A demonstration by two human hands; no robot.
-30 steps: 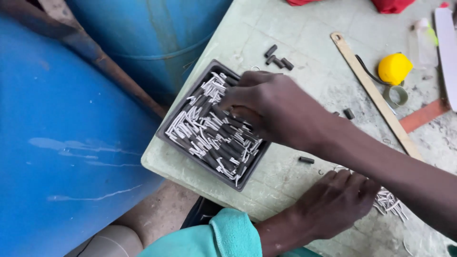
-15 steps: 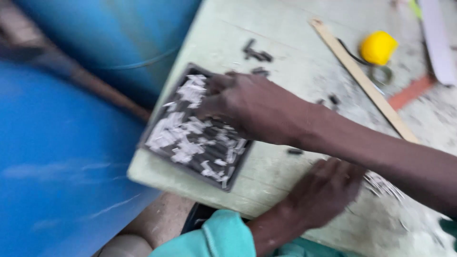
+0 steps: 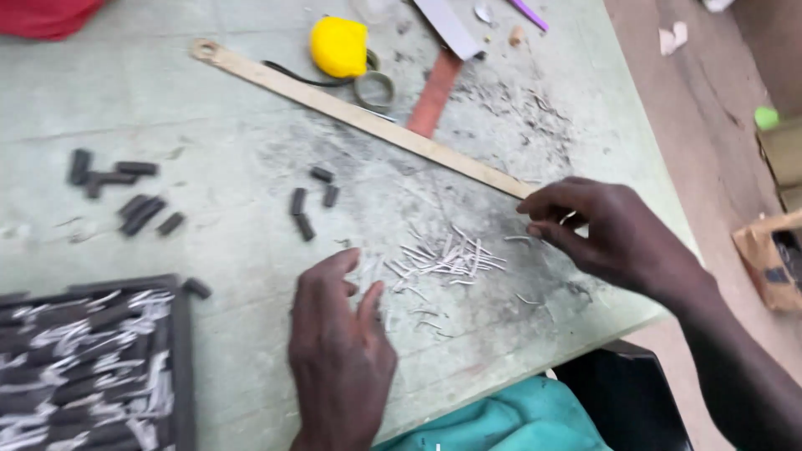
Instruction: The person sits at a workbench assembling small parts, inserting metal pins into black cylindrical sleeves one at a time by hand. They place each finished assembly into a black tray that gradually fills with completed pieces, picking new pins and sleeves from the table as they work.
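Note:
My left hand [image 3: 338, 351] rests palm down on the pale green table [image 3: 234, 125], fingers apart and holding nothing, just left of a loose pile of thin metal pins [image 3: 447, 259]. To the right of the pile, my right hand [image 3: 601, 230] has its fingertips pinched together on what looks like one thin pin. A black tray [image 3: 177, 367] full of dark short pieces and pale pins sits at the bottom left, partly out of frame.
Short dark cylinders [image 3: 125, 192] lie scattered left and middle [image 3: 309, 205]. A long wooden strip [image 3: 359, 117], yellow tape measure [image 3: 338, 46] and red strip [image 3: 434, 92] lie farther back. The table edge runs at right, with a cardboard box [image 3: 773, 250] on the floor.
The view has swung right, away from the tray. My right hand left the tray and moved to the right side of the pin pile. My left hand stays beside the pile.

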